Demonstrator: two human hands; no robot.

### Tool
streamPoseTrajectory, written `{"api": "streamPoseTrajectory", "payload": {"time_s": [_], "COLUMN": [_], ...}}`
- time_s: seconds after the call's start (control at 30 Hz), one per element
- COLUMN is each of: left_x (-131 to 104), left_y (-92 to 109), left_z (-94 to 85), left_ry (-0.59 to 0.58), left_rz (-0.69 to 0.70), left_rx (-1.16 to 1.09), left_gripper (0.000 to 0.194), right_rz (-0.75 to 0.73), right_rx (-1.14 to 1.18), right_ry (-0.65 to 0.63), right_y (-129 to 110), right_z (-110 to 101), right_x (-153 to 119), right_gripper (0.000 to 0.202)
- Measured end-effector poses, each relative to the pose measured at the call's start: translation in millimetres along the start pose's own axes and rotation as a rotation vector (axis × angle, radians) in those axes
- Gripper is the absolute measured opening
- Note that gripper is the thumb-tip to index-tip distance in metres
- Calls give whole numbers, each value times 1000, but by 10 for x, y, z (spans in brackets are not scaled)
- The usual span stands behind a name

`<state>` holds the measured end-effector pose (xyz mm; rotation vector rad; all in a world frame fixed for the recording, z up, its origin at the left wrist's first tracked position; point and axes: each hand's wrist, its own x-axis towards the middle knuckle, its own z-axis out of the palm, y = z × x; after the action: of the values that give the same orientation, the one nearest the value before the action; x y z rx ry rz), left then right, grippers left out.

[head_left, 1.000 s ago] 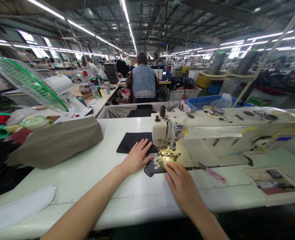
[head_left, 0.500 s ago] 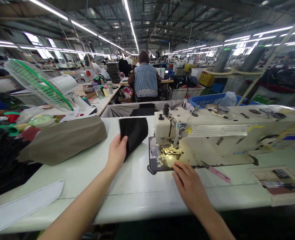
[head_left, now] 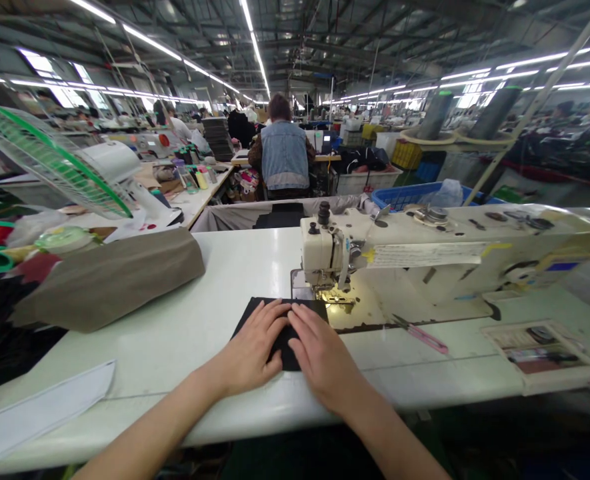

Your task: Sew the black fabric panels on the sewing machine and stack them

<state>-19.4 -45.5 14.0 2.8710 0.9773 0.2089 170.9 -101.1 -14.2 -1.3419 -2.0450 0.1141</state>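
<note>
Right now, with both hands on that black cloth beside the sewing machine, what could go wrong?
The left hand and right hand both rest on the black cloth, so uneven pressure might crease it. Should either slip toward the lit metal plate of the sewing machine, a needle prick seems possible. The pink-handled snips, lying loose to the right, might get knocked.

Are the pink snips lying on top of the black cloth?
No, the pink snips lie off to the right, well apart from the black cloth.
</note>
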Motion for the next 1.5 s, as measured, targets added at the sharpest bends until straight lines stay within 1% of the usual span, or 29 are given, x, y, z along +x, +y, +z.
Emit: {"api": "streamPoseTrajectory", "payload": {"time_s": [0.07,0.13,0.17,0.23,0.3,0.33,0.4,0.47,0.53,0.67,0.87,1.1,1.23,1.33,1.4,1.5], "left_x": [-46,-81,-82,-39,59,120,238,325,372,393,402,414,444,414,342,180], "left_y": [-10,-28,-28,-4,41,62,88,82,53,-3,-19,-62,-96,-56,25,198], "left_z": [71,118,126,121,112,113,129,155,174,175,171,207,212,193,175,149], "left_ry": [-14,-40,-44,-18,27,37,15,-36,-61,-52,-38,-22,-15,-35,-35,-62], "left_rz": [15,7,-8,-71,-141,-144,-76,-1,9,15,33,53,55,38,46,174], "left_rx": [-18,-22,-22,-18,-15,-25,-67,-115,-137,-150,-156,-136,-120,-113,-105,-121], "left_gripper": [71,72,69,57,47,45,43,48,50,49,49,51,50,53,51,46], "right_rz": [21,92,123,144,121,101,68,61,68,71,63,87,77,50,35,0], "right_rx": [-30,-83,-103,-118,-110,-104,-101,-105,-104,-92,-84,-89,-97,-100,-97,-91], "right_ry": [-65,-73,-62,-41,-33,-36,-47,-48,-39,-21,0,-27,-26,-22,-19,-3], "right_y": [-13,64,126,261,378,422,478,504,519,544,555,541,529,487,438,358], "right_z": [112,153,142,72,-24,-67,-123,-138,-128,-104,-105,-123,-159,-202,-240,-307], "right_x": [5,-61,-111,-215,-289,-307,-305,-269,-225,-176,-183,-155,-146,-226,-332,-513], "right_gripper": [47,45,43,41,39,39,37,36,35,34,32,31,31,30,29,28]}}
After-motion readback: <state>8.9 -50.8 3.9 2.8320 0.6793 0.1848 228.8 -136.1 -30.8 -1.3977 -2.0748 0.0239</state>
